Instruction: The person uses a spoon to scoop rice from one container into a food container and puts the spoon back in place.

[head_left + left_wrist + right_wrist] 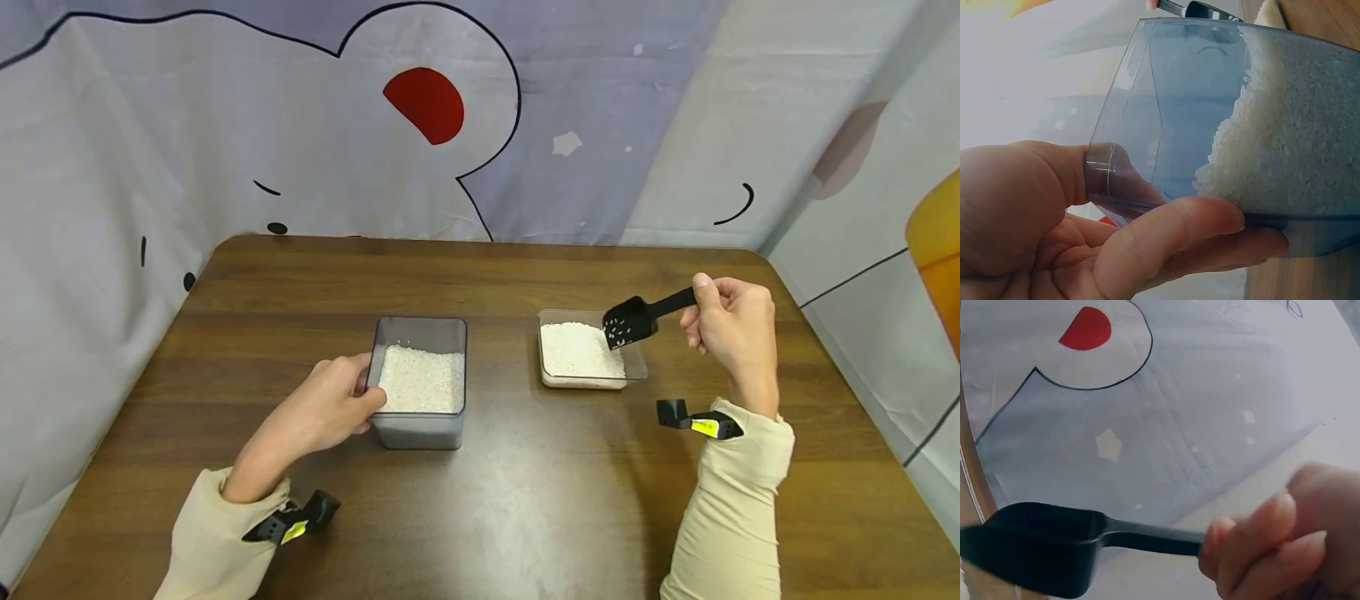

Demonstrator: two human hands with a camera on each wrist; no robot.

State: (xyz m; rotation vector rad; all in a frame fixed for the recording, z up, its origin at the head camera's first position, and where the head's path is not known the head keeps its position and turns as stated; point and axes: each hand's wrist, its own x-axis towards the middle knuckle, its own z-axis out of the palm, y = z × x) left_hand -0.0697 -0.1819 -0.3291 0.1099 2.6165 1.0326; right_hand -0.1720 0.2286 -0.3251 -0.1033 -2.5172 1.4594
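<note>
On the left, a tall translucent grey-blue container (420, 431) holds white rice (422, 379) partway up its walls. My left hand (326, 408) grips its near left corner, thumb at the rim; the left wrist view shows the fingers (1166, 234) along the wall. To the right, a shallow clear box (636, 364) holds more rice (581, 350). Over that box's right side, a black scoop (630, 322) tilts downward with a few grains clinging to it. My right hand (738, 329) pinches the scoop's handle (1154, 537).
Both containers stand apart on a brown wooden table (495, 508). A printed cloth (300, 125) hangs behind the table and along its sides. An orange-yellow shape (941, 250) shows at the far right edge.
</note>
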